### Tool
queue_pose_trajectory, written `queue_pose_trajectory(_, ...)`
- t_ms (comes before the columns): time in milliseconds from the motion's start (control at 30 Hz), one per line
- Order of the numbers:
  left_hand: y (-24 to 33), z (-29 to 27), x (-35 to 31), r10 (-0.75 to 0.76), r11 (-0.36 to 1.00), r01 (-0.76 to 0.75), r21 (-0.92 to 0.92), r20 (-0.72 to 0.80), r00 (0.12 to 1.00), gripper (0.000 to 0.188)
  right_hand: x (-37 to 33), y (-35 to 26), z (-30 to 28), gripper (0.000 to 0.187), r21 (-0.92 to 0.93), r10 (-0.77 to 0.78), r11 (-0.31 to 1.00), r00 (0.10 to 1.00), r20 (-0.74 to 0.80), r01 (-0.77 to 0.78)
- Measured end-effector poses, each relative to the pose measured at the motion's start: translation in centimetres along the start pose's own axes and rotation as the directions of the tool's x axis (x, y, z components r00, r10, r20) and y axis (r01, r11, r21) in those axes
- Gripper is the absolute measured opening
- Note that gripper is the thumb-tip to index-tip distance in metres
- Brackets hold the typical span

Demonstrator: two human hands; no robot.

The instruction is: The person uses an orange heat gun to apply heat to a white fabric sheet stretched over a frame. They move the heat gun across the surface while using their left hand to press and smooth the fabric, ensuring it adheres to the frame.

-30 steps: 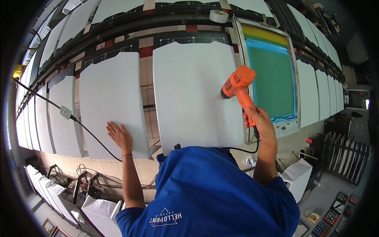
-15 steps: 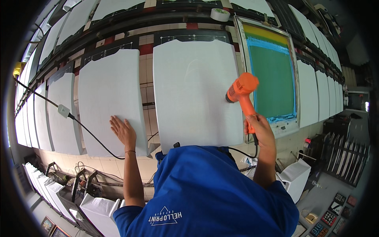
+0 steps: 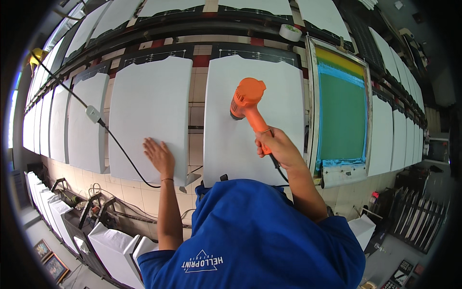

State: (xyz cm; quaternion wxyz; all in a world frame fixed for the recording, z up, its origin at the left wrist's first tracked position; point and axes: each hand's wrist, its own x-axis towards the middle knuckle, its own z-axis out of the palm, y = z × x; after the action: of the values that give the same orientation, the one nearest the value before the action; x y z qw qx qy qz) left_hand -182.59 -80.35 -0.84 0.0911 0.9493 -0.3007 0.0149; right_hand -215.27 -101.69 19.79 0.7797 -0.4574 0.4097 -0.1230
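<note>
My right hand (image 3: 281, 147) is wrapped around the handle of an orange heat gun (image 3: 251, 96). Its dark nozzle points down and left over a white shirt (image 3: 231, 156) stretched on a flat board in front of me. Whether the nozzle touches the fabric I cannot tell. On the neighbouring board to the left lies another white shirt (image 3: 149, 96), and my left hand (image 3: 161, 156) rests flat near its lower right corner, fingers spread and holding nothing. A black cord runs from the gun's handle down toward my body.
A printing screen (image 3: 341, 115) with green mesh and blue tape stands right of the middle shirt. A tape roll (image 3: 290, 32) sits on the dark rail behind. At left, a cable with a pale connector (image 3: 93, 114) hangs across the boards. More white-covered boards line both sides.
The heat gun in my right hand has swept left, from the shirt's right edge to over its middle. My left hand stays on the left shirt. The whole view has shifted slightly.
</note>
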Motion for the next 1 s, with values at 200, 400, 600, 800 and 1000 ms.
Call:
queue_pose_trajectory(200,4.8,-1.9,-5.7,0.23,0.97,-0.225,-0.086,0.051,0.972,0.061,0.3,-0.2,2.0,0.031,-0.04,0.098,0.995,0.987,0.13,-0.093)
queue_pose_trajectory(400,4.5,-2.4,-7.5,0.317,0.945,-0.307,-0.115,0.081,0.945,0.06,-0.8,-0.4,1.4,0.03,-0.138,0.173,0.979,0.971,0.165,-0.151)
queue_pose_trajectory(600,3.6,-1.8,-5.2,0.207,0.974,-0.204,-0.095,0.026,0.978,0.061,-0.6,-0.1,0.3,0.028,-0.1,0.034,0.995,0.997,0.072,-0.027)
queue_pose_trajectory(800,5.0,-1.7,-4.1,0.317,0.947,-0.314,-0.066,0.057,0.947,0.063,-2.1,-1.5,-2.1,0.028,-0.163,0.16,0.976,0.983,0.084,-0.145)
queue_pose_trajectory(1000,7.1,-2.8,-2.4,0.565,0.825,-0.559,-0.085,0.119,0.816,0.064,-1.8,-1.4,-2.7,0.03,-0.098,0.023,0.995,1.0,0.001,-0.023)
